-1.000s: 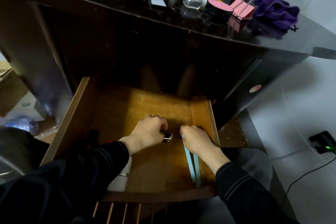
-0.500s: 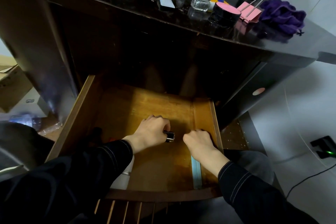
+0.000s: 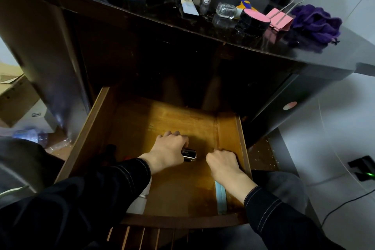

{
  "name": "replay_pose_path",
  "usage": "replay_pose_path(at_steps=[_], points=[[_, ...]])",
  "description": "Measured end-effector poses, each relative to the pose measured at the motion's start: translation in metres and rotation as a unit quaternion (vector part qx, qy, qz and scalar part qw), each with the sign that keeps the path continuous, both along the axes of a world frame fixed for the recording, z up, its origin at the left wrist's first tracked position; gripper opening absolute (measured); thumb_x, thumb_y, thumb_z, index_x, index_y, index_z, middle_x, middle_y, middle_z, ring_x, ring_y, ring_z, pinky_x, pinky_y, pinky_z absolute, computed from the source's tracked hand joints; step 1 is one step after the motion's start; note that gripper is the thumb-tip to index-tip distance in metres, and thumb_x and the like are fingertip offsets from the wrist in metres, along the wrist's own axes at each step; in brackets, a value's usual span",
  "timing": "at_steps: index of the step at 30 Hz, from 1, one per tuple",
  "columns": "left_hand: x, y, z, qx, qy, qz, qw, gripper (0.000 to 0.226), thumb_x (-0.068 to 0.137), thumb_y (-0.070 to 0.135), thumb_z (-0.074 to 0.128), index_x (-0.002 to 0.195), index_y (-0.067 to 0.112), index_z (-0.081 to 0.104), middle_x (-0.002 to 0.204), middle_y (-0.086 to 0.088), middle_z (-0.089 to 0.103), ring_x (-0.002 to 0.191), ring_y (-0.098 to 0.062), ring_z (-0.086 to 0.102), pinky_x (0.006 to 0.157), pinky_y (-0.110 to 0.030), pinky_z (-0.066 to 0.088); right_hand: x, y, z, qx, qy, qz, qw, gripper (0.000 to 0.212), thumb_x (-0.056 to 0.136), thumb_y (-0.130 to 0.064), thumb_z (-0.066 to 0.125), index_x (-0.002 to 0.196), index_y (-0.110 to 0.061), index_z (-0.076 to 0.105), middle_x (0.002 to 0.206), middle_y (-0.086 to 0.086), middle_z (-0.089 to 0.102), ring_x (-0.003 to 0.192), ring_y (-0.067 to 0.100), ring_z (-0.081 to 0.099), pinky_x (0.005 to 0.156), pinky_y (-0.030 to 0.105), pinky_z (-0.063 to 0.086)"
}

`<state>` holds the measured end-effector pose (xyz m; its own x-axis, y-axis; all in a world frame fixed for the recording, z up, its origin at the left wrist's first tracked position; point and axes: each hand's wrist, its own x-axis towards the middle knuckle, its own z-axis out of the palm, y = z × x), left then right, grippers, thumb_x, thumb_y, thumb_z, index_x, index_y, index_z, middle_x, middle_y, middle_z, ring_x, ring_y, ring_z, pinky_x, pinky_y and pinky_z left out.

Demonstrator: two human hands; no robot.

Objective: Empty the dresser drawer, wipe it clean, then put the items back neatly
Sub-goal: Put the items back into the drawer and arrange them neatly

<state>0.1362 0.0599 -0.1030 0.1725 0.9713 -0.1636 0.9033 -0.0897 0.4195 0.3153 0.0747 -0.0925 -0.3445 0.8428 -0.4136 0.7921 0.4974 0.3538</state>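
My left hand [image 3: 168, 149] gripped a glossy black tube [image 3: 190, 154]; my right hand [image 3: 222, 163] curled round a flat pale-blue strip [image 3: 220, 199] along the right edge of the wooden drawer [image 3: 89, 134].

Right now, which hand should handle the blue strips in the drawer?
Right: the right hand holds the blue strips beside the drawer right wall; the left hand grips a small black tube.
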Motion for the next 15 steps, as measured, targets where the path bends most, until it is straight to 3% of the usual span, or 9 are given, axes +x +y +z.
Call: replay_pose_path(at_steps=[4, 8, 12, 15], points=[[-0.003, -0.001, -0.002, -0.021, 0.019, -0.007, 1.000, 0.038, 0.083, 0.009, 0.059, 0.119, 0.021, 0.053, 0.115, -0.004, 0.051, 0.108, -0.028, 0.047, 0.089, -0.039, 0.041, 0.001, 0.001, -0.002, 0.005, 0.036, -0.017, 0.999, 0.020, 0.090, 0.004, 0.062, 0.103, -0.011, 0.064, 0.115, 0.012, 0.061, 0.092, 0.031, 0.066, 0.066, 0.036, 0.045], [-0.007, 0.000, -0.006, -0.040, 0.022, -0.024, 0.999, 0.033, 0.086, 0.005, 0.058, 0.115, 0.018, 0.055, 0.115, -0.006, 0.052, 0.104, -0.027, 0.047, 0.085, -0.036, 0.050, 0.009, 0.007, -0.007, 0.070, 0.212, -0.041, 0.974, 0.022, 0.098, -0.015, 0.058, 0.119, -0.014, 0.062, 0.124, 0.004, 0.055, 0.092, 0.023, 0.068, 0.072, 0.031, 0.056], [-0.007, 0.001, -0.005, -0.065, 0.020, -0.034, 0.997, 0.027, 0.085, 0.010, 0.061, 0.111, 0.015, 0.058, 0.107, -0.006, 0.055, 0.088, -0.024, 0.053, 0.070, -0.031, 0.046, 0.009, 0.016, -0.009, 0.068, 0.343, -0.082, 0.933, 0.023, 0.102, -0.023, 0.052, 0.124, -0.023, 0.061, 0.124, -0.008, 0.058, 0.096, 0.009, 0.064, 0.070, 0.014, 0.043], [-0.005, 0.002, -0.005, -0.073, 0.016, -0.039, 0.996, 0.026, 0.085, 0.011, 0.061, 0.110, 0.018, 0.059, 0.103, -0.004, 0.056, 0.087, -0.023, 0.054, 0.069, -0.030, 0.044, 0.009, 0.016, -0.011, 0.042, 0.358, -0.076, 0.930, 0.028, 0.102, -0.025, 0.054, 0.129, -0.028, 0.058, 0.130, -0.011, 0.058, 0.107, 0.007, 0.062, 0.078, 0.017, 0.045]])
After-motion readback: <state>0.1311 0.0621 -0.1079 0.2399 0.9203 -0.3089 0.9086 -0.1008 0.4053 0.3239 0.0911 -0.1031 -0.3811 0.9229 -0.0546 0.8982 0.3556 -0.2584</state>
